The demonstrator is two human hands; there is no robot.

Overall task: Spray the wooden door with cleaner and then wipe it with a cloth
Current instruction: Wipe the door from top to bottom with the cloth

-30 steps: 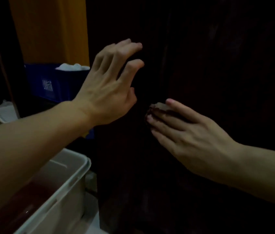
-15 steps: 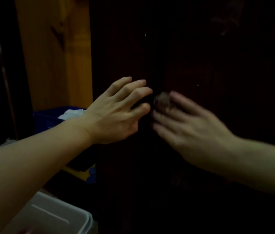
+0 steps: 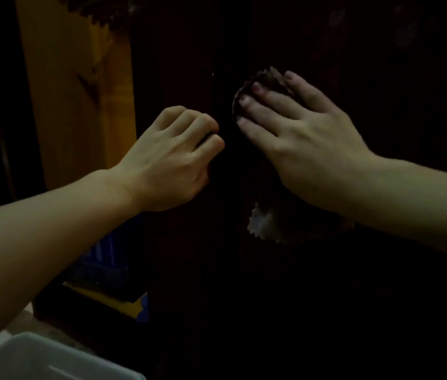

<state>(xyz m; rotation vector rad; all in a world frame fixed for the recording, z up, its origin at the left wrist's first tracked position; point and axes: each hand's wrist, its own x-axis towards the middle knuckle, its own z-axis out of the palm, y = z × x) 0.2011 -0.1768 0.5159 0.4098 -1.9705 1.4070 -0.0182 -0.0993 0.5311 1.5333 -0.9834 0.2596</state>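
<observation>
The dark wooden door (image 3: pixel 326 297) fills the middle and right of the head view. My right hand (image 3: pixel 307 138) lies flat on it with straight fingers and presses a brown cloth (image 3: pixel 267 224) with a zigzag edge against the wood. The cloth shows above my fingertips and below my wrist. My left hand (image 3: pixel 173 157) is just left of it, against the door face, with its fingers curled in. Nothing shows inside that hand, though the spot is very dark. No spray bottle is in view.
A white plastic bin (image 3: pixel 25 357) sits at the bottom left. Behind my left forearm is a blue crate (image 3: pixel 101 264) with something yellow (image 3: pixel 123 305) under it. An orange wooden panel (image 3: pixel 74 91) stands left of the door.
My right hand has slid the cloth up the door. My left hand has gone from spread fingers to curled ones and now rests close beside the right.
</observation>
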